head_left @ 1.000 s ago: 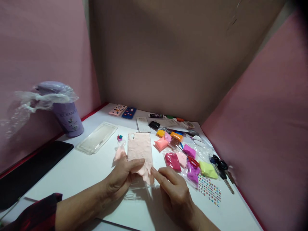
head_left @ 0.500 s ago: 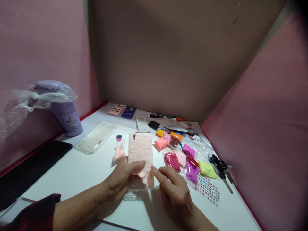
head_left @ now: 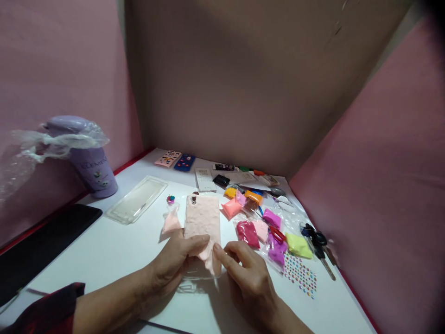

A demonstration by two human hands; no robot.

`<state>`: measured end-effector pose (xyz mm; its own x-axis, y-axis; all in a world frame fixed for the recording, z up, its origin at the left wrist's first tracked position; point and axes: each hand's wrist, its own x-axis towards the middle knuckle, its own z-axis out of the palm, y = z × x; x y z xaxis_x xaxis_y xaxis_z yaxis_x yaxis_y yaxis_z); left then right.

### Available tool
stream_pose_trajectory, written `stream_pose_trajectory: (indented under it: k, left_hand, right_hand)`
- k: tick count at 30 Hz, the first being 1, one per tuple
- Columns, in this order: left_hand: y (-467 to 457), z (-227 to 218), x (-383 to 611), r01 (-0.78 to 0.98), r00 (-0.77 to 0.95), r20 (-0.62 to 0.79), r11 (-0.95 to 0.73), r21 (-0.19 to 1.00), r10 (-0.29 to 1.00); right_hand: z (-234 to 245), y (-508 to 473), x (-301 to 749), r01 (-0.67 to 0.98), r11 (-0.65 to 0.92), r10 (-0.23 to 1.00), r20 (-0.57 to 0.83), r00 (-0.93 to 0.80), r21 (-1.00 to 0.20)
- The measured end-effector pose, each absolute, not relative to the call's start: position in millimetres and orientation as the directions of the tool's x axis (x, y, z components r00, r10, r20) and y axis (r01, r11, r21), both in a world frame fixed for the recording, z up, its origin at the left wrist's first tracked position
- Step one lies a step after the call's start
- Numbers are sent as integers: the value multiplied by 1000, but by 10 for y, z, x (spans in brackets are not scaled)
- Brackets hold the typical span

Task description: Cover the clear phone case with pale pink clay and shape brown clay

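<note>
A clear phone case (head_left: 201, 215) is spread with bumpy pale pink clay, with the camera cutout near its upper left corner. Toward the bottom the clay ends in a ragged edge, and clear plastic shows below it. My left hand (head_left: 174, 260) is closed around the case's lower left side, thumb lying on the clay. With its index fingertip, my right hand (head_left: 250, 273) presses the clay at the lower right edge; its other fingers are curled, and the thumb is largely hidden. Left of the case lies a small bag of pale pink clay (head_left: 172, 221).
Bagged coloured clays, including a red pack (head_left: 247, 233) and a yellow pack (head_left: 299, 245), lie to the right, by a gem sticker sheet (head_left: 301, 274) and black-handled scissors (head_left: 317, 236). Leftward are a clear plastic tray (head_left: 137, 199), a purple tumbler (head_left: 93, 169) and a black phone (head_left: 52, 246).
My right index fingertip has shifted slightly left and down along the clay's edge. The left hand keeps its hold on the case. The whole view has moved a little.
</note>
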<state>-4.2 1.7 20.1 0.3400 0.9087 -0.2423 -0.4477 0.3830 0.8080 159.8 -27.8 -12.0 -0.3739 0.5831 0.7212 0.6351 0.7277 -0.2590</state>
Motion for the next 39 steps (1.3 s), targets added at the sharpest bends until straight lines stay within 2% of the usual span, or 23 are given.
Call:
stream_pose_trajectory:
  k: [6, 13, 19, 24, 30, 35, 39]
  left_hand:
    - [43, 164, -70, -471, 339, -191, 342, 813, 921]
    - [68, 151, -90, -491, 250, -154, 262, 831, 956]
    - [61, 195, -74, -499, 265, -120, 243, 832, 957]
    - [46, 218, -46, -498, 193, -187, 260, 827, 963]
    - [64, 162, -78, -489, 271, -153, 273, 828, 950]
    - [74, 102, -102, -482, 277, -163, 284, 829, 947]
    - [71, 118, -96, -476, 278, -163, 283, 833, 947]
  right_hand:
    - [-124, -309, 1640, 587, 735, 599, 731, -327, -339]
    - [-119, -338, 1668, 638, 686, 605, 762, -230, -351]
    - [-146, -359, 1634, 605, 697, 638, 716, -281, -384]
    - [-137, -350, 1625, 594, 718, 617, 725, -305, -362]
    - [-121, -333, 1629, 567, 739, 611, 717, -336, -365]
    - [-149, -315, 1644, 597, 741, 589, 724, -359, -307]
    - [-147, -314, 1662, 564, 747, 600, 722, -344, -352]
